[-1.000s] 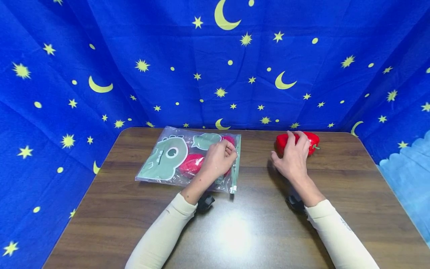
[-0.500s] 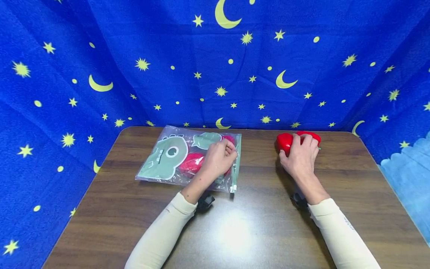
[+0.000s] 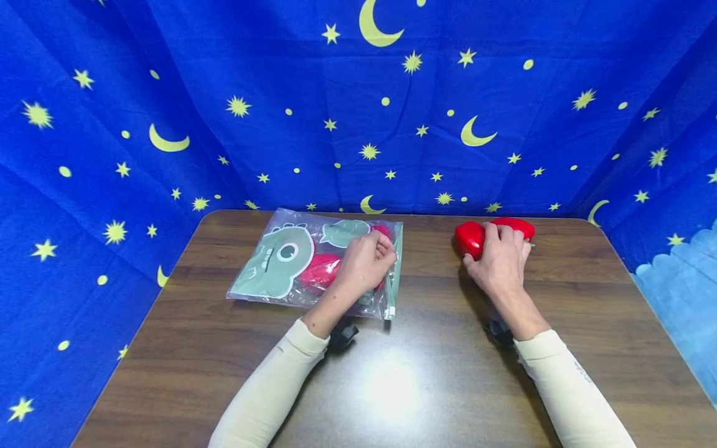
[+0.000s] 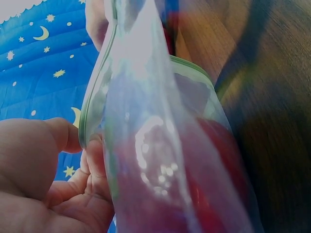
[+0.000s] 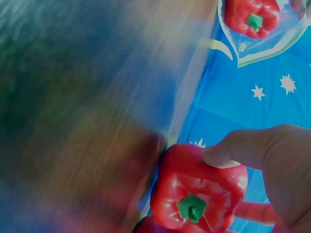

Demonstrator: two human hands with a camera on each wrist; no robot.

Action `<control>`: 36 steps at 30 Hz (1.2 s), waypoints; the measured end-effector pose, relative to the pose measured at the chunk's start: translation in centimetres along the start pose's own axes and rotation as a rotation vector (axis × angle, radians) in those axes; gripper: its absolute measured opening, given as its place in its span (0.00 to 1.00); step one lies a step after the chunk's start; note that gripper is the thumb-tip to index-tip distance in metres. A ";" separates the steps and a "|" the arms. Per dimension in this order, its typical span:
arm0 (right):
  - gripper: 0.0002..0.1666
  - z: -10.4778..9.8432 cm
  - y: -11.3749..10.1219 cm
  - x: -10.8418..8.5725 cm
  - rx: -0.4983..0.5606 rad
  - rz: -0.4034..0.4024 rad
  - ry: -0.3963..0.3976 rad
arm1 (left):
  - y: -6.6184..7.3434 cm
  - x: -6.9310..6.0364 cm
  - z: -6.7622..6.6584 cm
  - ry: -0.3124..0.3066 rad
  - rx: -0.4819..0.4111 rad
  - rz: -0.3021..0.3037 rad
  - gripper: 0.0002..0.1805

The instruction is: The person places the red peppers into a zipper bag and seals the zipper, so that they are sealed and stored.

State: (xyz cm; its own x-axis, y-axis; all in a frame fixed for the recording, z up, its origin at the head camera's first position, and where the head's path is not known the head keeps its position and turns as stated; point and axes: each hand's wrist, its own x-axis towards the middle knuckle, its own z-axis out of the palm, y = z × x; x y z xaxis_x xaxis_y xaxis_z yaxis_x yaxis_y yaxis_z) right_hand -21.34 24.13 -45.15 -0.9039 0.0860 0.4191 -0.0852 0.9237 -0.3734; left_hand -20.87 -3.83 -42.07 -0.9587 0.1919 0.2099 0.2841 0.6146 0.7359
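A clear zip bag [image 3: 288, 298] with a green cartoon print lies on the table, its mouth facing right. Red contents [image 3: 319, 272] show through it; in the right wrist view one is a red bell pepper [image 5: 250, 17] with a green stem. My left hand [image 3: 364, 261] pinches the bag's upper lip between thumb and finger, holding the mouth apart. My right hand [image 3: 501, 261] grips a red bell pepper [image 3: 469, 239] at the back right, thumb on its side. Another red pepper [image 3: 515, 227] lies just right of it, partly behind the fingers.
The wooden table [image 3: 437, 348] extends in front of both hands. A blue curtain [image 3: 336, 124] with moons and stars hangs at its back and sides. The bag's zip slider [image 3: 389, 313] sits at its near right corner. Black wrist straps [image 3: 343, 336] are under the forearms.
My right hand has shifted right and closed on the left-hand red pepper, which has since moved slightly left. The left hand and bag stay in place.
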 end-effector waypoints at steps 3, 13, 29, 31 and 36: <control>0.37 0.0 -0.1 0.0 0.012 -0.004 -0.015 | 0.0 0.0 0.0 -0.002 0.003 -0.001 0.03; 0.41 -0.7 -0.8 0.1 0.109 -0.002 -0.083 | -0.2 0.1 0.1 -0.006 0.022 0.020 0.02; 0.41 -0.9 -3.2 -0.7 0.312 -0.191 -0.252 | -0.2 0.0 -0.6 -0.032 -0.035 0.041 0.04; 0.42 -0.8 -3.6 -0.9 0.324 -0.215 -0.264 | -0.1 0.0 -0.7 -0.038 -0.040 0.041 0.05; 0.42 -0.6 -4.3 -1.3 0.368 -0.265 -0.270 | 0.1 0.0 -0.9 -0.046 -0.063 0.048 0.06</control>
State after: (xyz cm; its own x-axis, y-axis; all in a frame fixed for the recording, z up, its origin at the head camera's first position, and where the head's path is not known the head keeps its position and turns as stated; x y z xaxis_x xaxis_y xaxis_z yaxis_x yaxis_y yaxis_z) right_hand -19.56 20.21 -43.60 -0.9029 -0.2770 0.3288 -0.4235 0.7045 -0.5694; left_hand -20.83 -4.46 -41.45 -0.9421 0.2554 0.2175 0.3270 0.5545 0.7653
